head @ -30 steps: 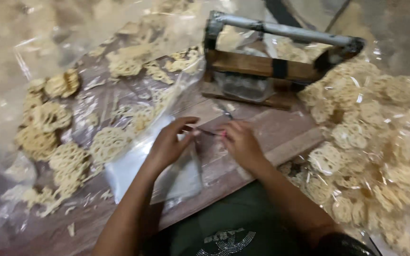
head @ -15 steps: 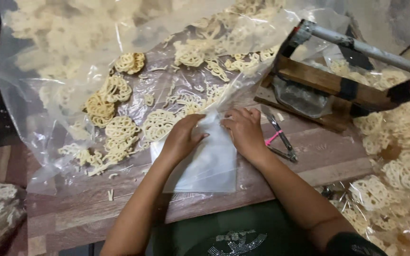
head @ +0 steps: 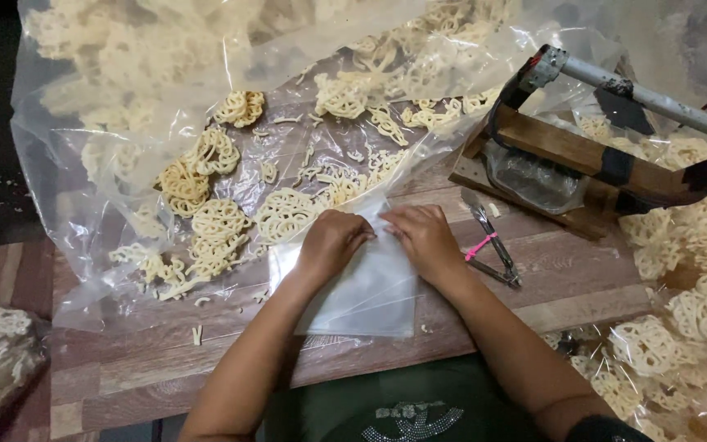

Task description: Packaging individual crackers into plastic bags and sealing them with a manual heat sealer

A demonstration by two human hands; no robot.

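Plastic bag (head: 366, 295), one small clear one, lies flat on the wooden surface (head: 231, 360) close to its near edge, its top end under both hands. From the head view, the left hand (head: 333, 240) rests on the bag's upper left corner with fingers curled down, pinching at the plastic; the right hand (head: 424, 238) presses on the upper right corner, fingers bent and close together, touching the bag's mouth. The fingertips of both hands nearly meet at the bag's top edge. Whether either hand has a firm grip on the film cannot be told.

One pair of scissors (head: 491, 247), with a pink band at the pivot, lies just beside the right hand. One wooden press with a metal lever (head: 607, 155) stands toward the far right corner. One large clear plastic sheet (head: 100, 205) covers the far left of the surface and carries many pale lattice crackers (head: 218, 221), too many to count. More crackers (head: 697, 311) are heaped at the right edge.
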